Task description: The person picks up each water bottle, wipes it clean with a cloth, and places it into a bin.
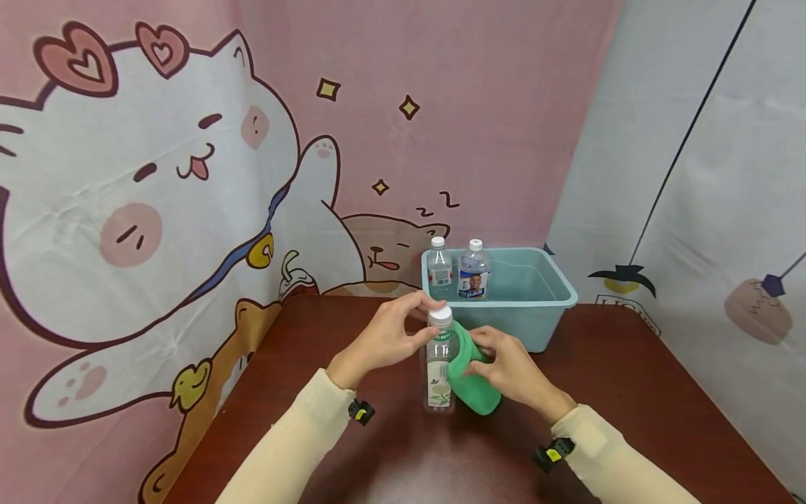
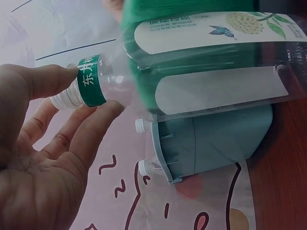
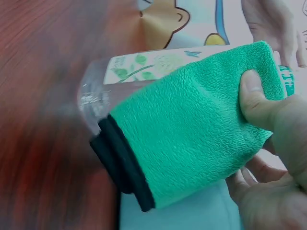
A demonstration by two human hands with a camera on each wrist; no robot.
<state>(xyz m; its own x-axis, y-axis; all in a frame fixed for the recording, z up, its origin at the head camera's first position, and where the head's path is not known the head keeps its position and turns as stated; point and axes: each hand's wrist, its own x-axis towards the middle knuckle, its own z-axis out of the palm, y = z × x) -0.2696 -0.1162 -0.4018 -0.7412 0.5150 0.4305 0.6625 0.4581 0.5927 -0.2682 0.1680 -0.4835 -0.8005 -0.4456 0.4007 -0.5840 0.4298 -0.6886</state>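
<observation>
A clear plastic bottle [image 1: 439, 383] with a white cap and a pale plant-print label stands upright on the table. My left hand [image 1: 390, 334] holds it by the neck and cap, with the thumb and fingers around the green band [image 2: 91, 80]. In my right hand [image 1: 515, 367] is a folded green cloth [image 3: 196, 127] with a black edge, pinched near its upper end. The cloth lies against or very close beside the bottle; in the right wrist view it covers part of the bottle. The right fingers are partly hidden behind the cloth.
Behind the hands stands a light blue plastic bin [image 1: 535, 327] on the dark red-brown table [image 1: 302, 392]. Two capped bottles stand inside its left part: a clear bottle [image 1: 440, 269] and a bottle with a blue label [image 1: 474, 276]. A cartoon-printed curtain [image 1: 378, 63] hangs behind.
</observation>
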